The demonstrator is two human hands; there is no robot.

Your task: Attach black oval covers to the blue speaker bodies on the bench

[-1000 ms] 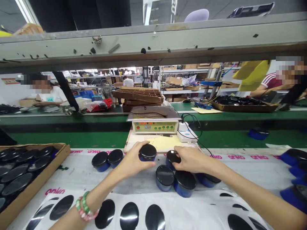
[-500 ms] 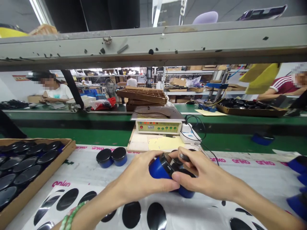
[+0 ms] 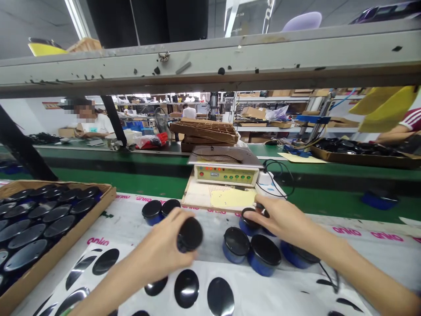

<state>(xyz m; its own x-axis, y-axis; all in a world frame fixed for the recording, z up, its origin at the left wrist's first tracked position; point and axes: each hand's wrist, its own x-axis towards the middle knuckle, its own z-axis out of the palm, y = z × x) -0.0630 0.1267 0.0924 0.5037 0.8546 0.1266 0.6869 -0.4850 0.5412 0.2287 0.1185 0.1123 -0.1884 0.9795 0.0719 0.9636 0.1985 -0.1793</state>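
Observation:
My left hand (image 3: 164,243) is wrapped round a round device (image 3: 190,235), its black face turned toward the camera. Over to the right, my right hand (image 3: 276,215) reaches to a blue device with a black top (image 3: 249,220); a small dark item (image 3: 259,206) shows at its fingers. Closer to me stand two more devices, one (image 3: 236,245) beside the other (image 3: 264,254). A further one (image 3: 299,255) lies under my right forearm, with a black cable (image 3: 329,276) near it. Black discs (image 3: 186,288) lie on a white sheet in front.
A cardboard box (image 3: 107,193) full of black-topped devices stands at left. Two devices (image 3: 151,212) sit behind my left hand. A control unit (image 3: 226,174) stands behind on a board. A shelf beam (image 3: 210,61) crosses above. Another person (image 3: 95,123) sits across the belt.
My hands have moved apart. The left has carried the device leftward and turned it; the right has come away from it. The view has shifted right, and more devices show between the hands.

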